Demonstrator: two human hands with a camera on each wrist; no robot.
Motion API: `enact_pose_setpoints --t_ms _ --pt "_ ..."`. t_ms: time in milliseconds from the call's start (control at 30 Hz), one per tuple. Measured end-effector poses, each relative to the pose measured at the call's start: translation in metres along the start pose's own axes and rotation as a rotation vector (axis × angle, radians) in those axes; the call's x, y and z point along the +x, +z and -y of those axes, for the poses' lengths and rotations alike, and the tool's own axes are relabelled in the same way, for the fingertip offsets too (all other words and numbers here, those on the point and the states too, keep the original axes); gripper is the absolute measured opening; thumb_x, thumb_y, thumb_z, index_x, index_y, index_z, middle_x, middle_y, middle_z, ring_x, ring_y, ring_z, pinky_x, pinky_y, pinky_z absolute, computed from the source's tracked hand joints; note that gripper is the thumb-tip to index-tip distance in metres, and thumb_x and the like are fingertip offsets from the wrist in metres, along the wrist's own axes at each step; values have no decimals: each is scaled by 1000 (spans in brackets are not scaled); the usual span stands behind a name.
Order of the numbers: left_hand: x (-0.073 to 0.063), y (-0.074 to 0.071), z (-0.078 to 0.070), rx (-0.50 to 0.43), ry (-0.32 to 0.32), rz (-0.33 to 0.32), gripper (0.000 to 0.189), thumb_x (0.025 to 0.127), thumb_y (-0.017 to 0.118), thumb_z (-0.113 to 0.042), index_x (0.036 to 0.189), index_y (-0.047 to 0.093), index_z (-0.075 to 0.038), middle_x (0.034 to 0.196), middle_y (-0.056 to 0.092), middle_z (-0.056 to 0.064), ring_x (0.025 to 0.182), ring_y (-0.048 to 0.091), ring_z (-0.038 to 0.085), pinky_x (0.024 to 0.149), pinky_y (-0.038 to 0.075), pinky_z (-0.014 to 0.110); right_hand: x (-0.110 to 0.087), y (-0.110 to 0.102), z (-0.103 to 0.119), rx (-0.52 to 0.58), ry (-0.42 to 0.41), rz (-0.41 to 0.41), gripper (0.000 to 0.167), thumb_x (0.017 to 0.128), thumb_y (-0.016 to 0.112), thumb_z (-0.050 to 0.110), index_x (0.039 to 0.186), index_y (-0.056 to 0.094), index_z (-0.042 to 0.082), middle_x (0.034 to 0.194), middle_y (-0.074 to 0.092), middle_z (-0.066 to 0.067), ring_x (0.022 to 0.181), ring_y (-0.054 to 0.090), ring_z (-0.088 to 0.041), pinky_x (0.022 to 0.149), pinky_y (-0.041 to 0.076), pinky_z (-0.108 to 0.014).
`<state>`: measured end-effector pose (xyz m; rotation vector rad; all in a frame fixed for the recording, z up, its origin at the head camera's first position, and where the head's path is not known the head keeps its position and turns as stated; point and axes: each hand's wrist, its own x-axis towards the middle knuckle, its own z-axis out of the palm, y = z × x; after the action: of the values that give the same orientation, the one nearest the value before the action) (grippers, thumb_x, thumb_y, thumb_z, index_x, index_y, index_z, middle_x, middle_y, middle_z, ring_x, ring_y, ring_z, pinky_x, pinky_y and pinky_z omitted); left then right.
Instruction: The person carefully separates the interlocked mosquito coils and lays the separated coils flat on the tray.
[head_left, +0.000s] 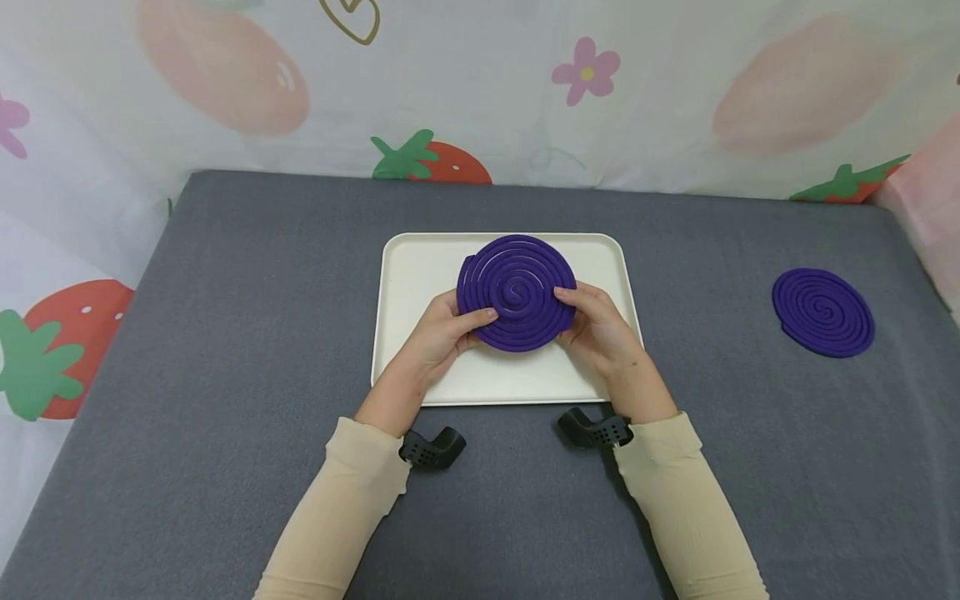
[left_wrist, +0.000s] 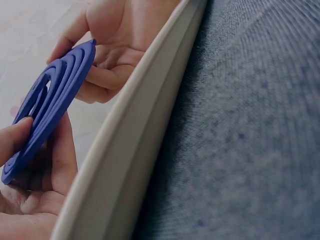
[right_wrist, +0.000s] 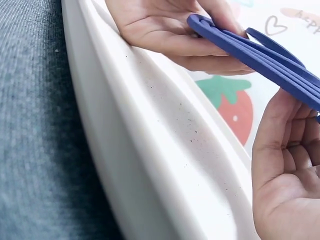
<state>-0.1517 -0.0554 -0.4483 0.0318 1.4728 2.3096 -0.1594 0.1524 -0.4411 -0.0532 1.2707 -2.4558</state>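
Note:
A purple spiral disc, wound in flat rings, is held up over a white tray in the head view. My left hand pinches its lower left edge, thumb on top and fingers beneath. At the right edge my right hand grips it with the thumb in front, its other fingers mostly hidden behind. The left wrist view has the disc tilted, with some rings spread apart. In the right wrist view the disc appears nearly edge-on, above the tray.
A second purple spiral disc lies flat on the grey cloth-covered table, off to the right. Behind the table hangs a white curtain printed with strawberries and flowers. Black wrist devices sit by both cuffs.

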Motion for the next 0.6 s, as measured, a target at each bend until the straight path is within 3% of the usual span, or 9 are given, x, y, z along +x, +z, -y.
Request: enact_pose_setpoints --t_ms 200,367,600 --pt "0 1 0 7 -2 0 40 89 51 9 128 43 14 94 66 2 85 66 12 80 55 30 -1 -2 -1 63 12 82 31 100 38 3 93 68 4 84 68 -7 74 64 -14 64 53 -26" --pt "0 1 -1 0 7 4 41 90 51 8 130 42 14 97 65 3 87 65 12 83 54 32 -1 -2 0 79 9 103 32 101 37 4 95 68 4 87 69 -7 76 65 -15 65 54 -28" --pt "-2 2 -1 -3 3 19 39 91 49 9 128 42 15 95 65 2 87 65 12 82 55 30 0 -1 -1 42 2 27 31 98 39 0 93 69 5 83 69 -7 71 65 -14 60 55 -27"
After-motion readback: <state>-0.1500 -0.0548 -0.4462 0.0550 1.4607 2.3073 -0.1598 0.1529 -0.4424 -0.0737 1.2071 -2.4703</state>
